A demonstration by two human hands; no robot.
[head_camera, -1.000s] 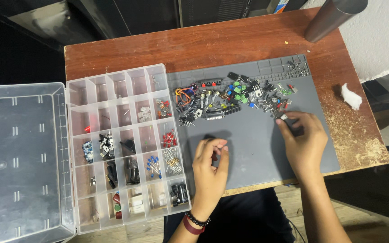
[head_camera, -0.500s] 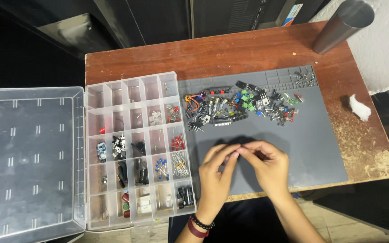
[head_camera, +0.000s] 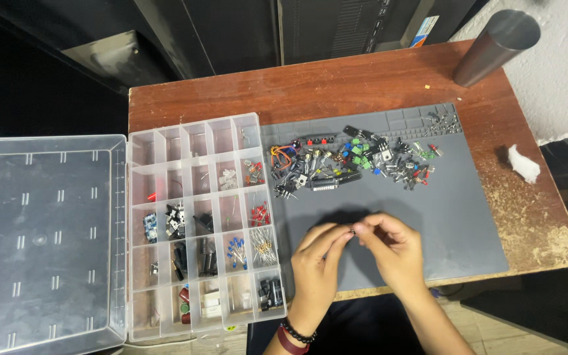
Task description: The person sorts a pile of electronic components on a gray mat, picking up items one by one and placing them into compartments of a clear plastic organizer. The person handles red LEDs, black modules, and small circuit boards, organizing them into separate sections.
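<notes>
My left hand (head_camera: 317,263) and my right hand (head_camera: 392,246) meet fingertip to fingertip over the near part of the grey work mat (head_camera: 468,217). Between the fingertips they pinch a tiny dark electronic part (head_camera: 352,229); it is too small to identify. A scattered pile of small electronic components (head_camera: 356,161) lies across the far half of the mat. Left of my hands sits a clear compartment organizer box (head_camera: 198,223), holding sorted parts in several cells.
The organizer's open clear lid (head_camera: 41,236) lies flat at the far left. A grey metal cylinder (head_camera: 494,46) stands at the wooden table's (head_camera: 363,85) far right corner. A crumpled white scrap (head_camera: 524,164) lies on the right side, where the wood is worn.
My right hand came back from the component pile to the near middle of the mat, and my left hand rose to meet it. The camera view has shifted, moving everything rightward.
</notes>
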